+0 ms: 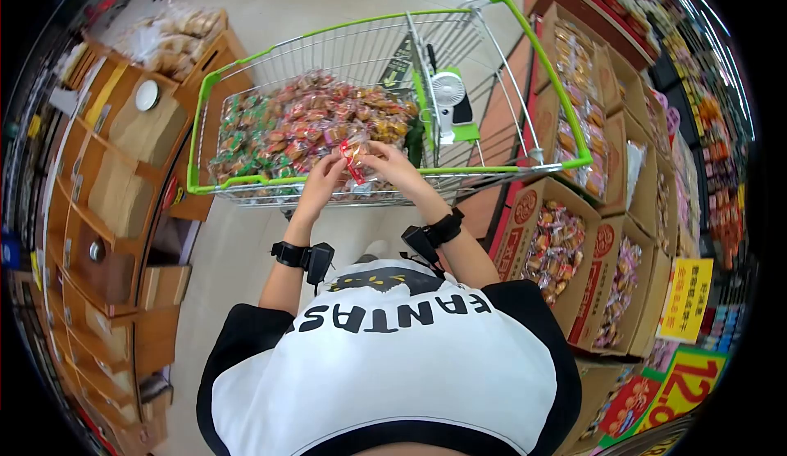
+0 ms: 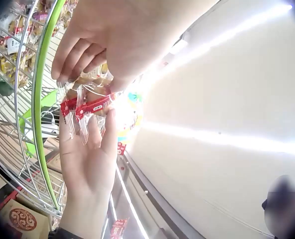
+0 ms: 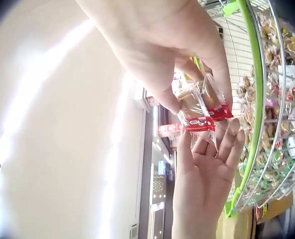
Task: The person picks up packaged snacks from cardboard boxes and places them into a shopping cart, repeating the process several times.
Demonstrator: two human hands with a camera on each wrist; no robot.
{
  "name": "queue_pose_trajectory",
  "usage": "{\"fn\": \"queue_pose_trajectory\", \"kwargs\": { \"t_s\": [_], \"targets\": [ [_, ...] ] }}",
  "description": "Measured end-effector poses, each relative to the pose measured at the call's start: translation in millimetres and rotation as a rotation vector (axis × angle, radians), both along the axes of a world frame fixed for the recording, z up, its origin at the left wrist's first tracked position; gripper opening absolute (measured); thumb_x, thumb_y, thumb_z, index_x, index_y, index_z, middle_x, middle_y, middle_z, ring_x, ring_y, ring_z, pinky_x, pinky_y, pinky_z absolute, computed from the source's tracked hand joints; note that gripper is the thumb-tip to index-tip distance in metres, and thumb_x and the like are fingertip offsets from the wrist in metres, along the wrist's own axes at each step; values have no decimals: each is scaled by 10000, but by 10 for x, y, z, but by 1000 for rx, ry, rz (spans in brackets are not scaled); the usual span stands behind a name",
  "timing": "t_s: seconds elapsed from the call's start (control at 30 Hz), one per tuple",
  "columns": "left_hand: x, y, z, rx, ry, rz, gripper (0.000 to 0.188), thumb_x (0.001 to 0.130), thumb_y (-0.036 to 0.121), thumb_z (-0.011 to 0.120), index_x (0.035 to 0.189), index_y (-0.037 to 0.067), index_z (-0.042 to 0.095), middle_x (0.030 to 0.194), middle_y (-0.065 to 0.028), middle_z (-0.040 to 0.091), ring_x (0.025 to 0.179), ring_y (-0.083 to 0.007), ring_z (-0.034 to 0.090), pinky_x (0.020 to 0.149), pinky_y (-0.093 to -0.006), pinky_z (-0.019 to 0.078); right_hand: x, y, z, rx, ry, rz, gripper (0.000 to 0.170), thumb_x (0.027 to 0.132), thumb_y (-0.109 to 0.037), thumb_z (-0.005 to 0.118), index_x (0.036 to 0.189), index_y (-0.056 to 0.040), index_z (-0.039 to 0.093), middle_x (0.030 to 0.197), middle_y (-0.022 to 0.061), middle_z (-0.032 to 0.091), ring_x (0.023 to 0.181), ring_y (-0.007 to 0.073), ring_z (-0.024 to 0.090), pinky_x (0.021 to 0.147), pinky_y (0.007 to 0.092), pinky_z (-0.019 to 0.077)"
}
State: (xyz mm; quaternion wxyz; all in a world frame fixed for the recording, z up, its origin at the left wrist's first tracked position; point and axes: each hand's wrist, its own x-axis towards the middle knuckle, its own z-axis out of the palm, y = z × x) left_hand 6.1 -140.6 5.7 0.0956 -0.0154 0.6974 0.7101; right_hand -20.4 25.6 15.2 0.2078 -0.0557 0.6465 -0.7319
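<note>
Both hands meet over the near rim of a shopping cart [image 1: 203,128] in the head view. Between them are small snack packets [image 1: 355,157] in clear wrappers with red bands. My left hand [image 1: 323,177] pinches them from the left, thumb and fingertips at the wrapper. From the other side my right hand [image 1: 395,169] grips them between thumb and fingers. Two red-banded packets [image 3: 199,123] show side by side in the right wrist view, with brownish contents under the film. Beneath the hands, a heap of wrapped snacks [image 1: 283,120] fills much of the cart.
A small white fan [image 1: 448,89] sits in the cart's child-seat end. To the right stand cardboard boxes [image 1: 590,288] of wrapped snacks and a yellow price sign [image 1: 685,300]. Wooden shelving [image 1: 135,186] lines the left, with bagged goods [image 1: 172,38] at its far end.
</note>
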Motion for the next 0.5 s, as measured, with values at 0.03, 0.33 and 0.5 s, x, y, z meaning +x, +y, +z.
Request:
{"fn": "queue_pose_trajectory", "kwargs": {
  "t_s": [0.03, 0.33, 0.5],
  "targets": [
    [36, -55, -12, 1, -76, 55, 285, 828, 230, 485, 1022, 22, 490, 815, -32, 554, 675, -79, 520, 584, -208, 416, -44, -61, -46, 45, -19, 48, 471, 738, -246, 598, 1106, -1, 438, 925, 33, 540, 815, 86, 509, 579, 206, 388],
    [154, -433, -179, 36, -265, 259, 297, 824, 300, 468, 931, 27, 515, 757, -30, 521, 666, -106, 493, 576, -227, 421, -208, -525, -312, 286, -14, 131, 471, 720, -238, 609, 1071, 12, 418, 884, 104, 561, 771, 138, 545, 588, 263, 456],
    [-307, -844, -70, -51, -61, 252, 331, 816, 287, 474, 1016, 24, 483, 849, -45, 523, 642, -114, 483, 574, -225, 406, -482, -847, -67, 18, 409, 112, 422, 752, -182, 574, 1079, 31, 415, 1021, 138, 522, 846, 143, 539, 675, 250, 455]
  ]
}}
